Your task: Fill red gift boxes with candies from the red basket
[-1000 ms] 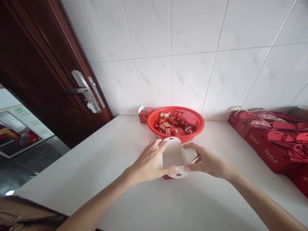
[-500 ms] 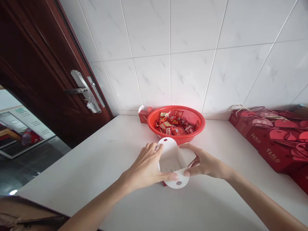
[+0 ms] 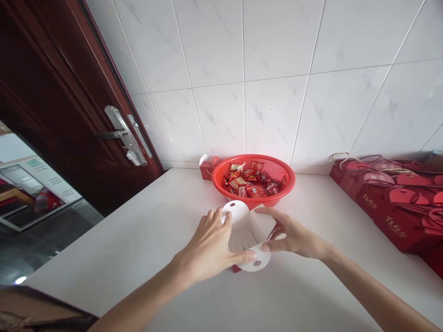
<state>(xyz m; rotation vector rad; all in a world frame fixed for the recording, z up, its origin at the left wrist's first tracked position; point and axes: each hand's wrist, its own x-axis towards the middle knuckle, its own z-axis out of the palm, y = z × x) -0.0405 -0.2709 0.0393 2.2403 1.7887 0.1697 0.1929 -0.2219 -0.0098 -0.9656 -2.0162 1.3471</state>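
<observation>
A small paper gift box [image 3: 238, 234], white inside and red outside, stands on the white table with its top spread apart. Two of its rounded flaps have a hole each, one at the back and one at the front. My left hand [image 3: 211, 246] grips the left side, its thumb pressing the front flap and its fingers by the back flap. On the right side, my right hand [image 3: 292, 233] holds the box with the thumb at the front flap's edge and the fingers curved around the right flap. Part of the outer walls is hidden by the hands.
Behind the box stands a red plastic basket [image 3: 287, 177] of wrapped candies [image 3: 256, 190]. A small red box [image 3: 206, 169] sits beside it near the tiled wall. Several red gift boxes with cord handles [image 3: 387, 207] line the right. A dark wooden door [image 3: 79, 92] is at the left.
Both hands keep their hold on the box. The back flap and the left hand's fingers have moved slightly left, and the view has tilted slightly.
</observation>
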